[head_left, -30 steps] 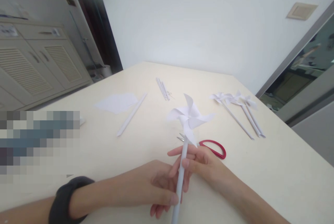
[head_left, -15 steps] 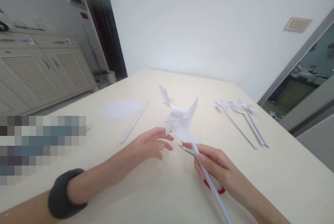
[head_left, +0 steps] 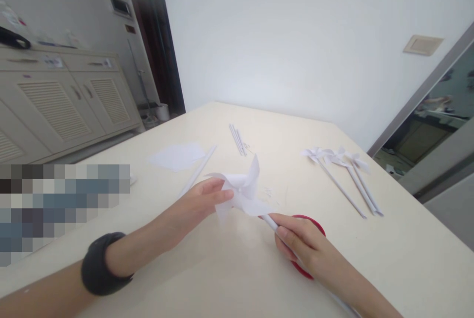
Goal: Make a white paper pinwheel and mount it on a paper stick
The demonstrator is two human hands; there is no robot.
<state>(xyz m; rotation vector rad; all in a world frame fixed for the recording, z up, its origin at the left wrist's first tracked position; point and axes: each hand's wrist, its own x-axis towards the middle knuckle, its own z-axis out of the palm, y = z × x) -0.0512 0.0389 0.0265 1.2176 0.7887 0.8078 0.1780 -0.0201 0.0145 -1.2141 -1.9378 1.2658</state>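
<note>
A white paper pinwheel (head_left: 246, 202) is held in front of me, its curled blades pointing up and to the left. My right hand (head_left: 301, 241) grips its rolled paper stick (head_left: 269, 221) below the blades. At the left blades, my left hand (head_left: 207, 199) has its thumb in front of the paper and its fingers partly behind it. Under my right hand, red-handled scissors (head_left: 314, 222) appear to lie on the table, mostly covered. A few tiny thin pieces (head_left: 267, 192) rest just beyond the pinwheel, too small to name.
Several finished pinwheels (head_left: 342, 154) lie at the right on the white table (head_left: 222, 268). Paper sheets (head_left: 174, 156) and a rolled paper stick (head_left: 202, 167) are at the left. More thin paper sticks (head_left: 237, 139) lie farther back, before the wall (head_left: 281, 36).
My left hand has gone from open beside the pinwheel to holding its blades. The pinwheel head has come lower and left, and more of the scissors' red handles shows.
</note>
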